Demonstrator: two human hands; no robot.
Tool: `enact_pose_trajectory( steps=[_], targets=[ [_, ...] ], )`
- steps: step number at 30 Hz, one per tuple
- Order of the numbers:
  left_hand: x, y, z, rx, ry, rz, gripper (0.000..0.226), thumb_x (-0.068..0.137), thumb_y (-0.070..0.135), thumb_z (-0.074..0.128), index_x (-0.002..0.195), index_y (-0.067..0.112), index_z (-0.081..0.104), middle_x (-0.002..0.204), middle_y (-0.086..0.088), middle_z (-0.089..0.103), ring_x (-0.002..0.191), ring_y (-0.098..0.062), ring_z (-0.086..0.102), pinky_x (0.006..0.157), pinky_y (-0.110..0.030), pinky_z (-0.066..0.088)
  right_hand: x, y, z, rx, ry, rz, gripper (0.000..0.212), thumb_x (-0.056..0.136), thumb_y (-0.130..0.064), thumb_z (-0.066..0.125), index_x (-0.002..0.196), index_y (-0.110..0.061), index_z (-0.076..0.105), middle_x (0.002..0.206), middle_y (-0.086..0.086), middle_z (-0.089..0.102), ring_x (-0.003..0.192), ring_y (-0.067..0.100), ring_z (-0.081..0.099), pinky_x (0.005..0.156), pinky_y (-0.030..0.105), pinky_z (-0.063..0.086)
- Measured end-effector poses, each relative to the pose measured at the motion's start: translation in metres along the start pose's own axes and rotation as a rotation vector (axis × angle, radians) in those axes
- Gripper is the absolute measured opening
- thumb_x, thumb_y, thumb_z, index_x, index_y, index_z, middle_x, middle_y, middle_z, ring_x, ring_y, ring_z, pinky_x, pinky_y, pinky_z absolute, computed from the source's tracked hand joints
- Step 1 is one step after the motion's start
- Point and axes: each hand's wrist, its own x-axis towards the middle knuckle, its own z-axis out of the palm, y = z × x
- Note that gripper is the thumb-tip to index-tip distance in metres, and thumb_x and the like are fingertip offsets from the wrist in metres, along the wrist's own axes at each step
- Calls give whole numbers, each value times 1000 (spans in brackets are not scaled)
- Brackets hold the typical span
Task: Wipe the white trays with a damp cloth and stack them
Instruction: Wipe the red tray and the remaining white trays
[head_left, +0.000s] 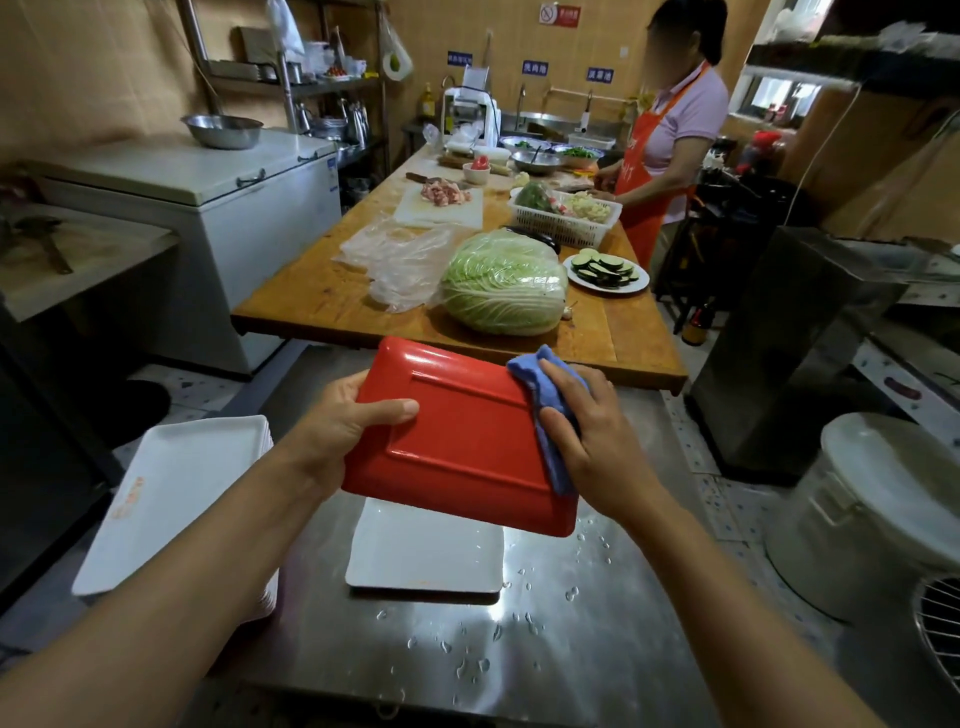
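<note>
Two bare hands work over a wet steel table (597, 649). Left hand (337, 415) at 9 o'clock of the red tray (462, 431): thumb laid across the upturned underside, fingers curled behind the edge, grasping it. Tray held tilted in the air, red bottom facing the camera, above a single white tray (426, 556) lying flat on the steel. Right hand (592, 431) at 3 o'clock of the red tray, fingers bent over a blue cloth (545, 410), pressing it against the tray's right rim. Stack of white trays (171, 499) at 8 o'clock, just under the left forearm; faint orange marking on the top one, unreadable. Water drops scattered at 5 o'clock. Wooden table (322, 306) at 12 o'clock carries a cabbage (504, 280). Blue wall signs (535, 67) and a red no-smoking sign (558, 14) at 12 o'clock; lettering too small to read.
</note>
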Motion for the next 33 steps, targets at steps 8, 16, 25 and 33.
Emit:
enact_pose_trajectory(
  steps=[8, 16, 25, 33],
  targets=[
    [19, -14, 6, -224, 188, -172, 20, 81, 5, 60, 97, 16, 63, 74, -7, 71, 60, -20, 68, 52, -34, 58, -11, -1, 9, 26, -12, 35, 47, 101, -22, 33, 147, -19, 23, 156, -2, 13, 137, 3, 18, 105, 3, 13],
    [17, -19, 22, -326, 278, -288, 15, 85, 18, 64, 98, 10, 62, 74, -12, 70, 62, -26, 67, 53, -38, 55, -35, -23, 40, -185, 69, 18, 51, 93, -26, 41, 142, -11, 38, 149, 12, 32, 138, 28, 26, 114, 35, 16],
    [11, -28, 31, -491, 279, -303, 52, 93, 41, 51, 123, -1, 56, 115, -22, 63, 101, -32, 64, 81, -41, 54, -23, -84, 84, -162, 53, -109, 52, 91, -28, 43, 140, -9, 41, 145, 14, 39, 136, 30, 32, 113, 45, 25],
    [3, -23, 7, -434, 402, -175, 24, 90, 31, 57, 105, 12, 61, 94, -15, 68, 77, -29, 67, 75, -47, 53, 18, -56, 70, -318, -45, 0, 53, 97, -44, 26, 147, -25, 26, 157, 0, 16, 144, 15, 7, 114, 37, -2]
  ],
)
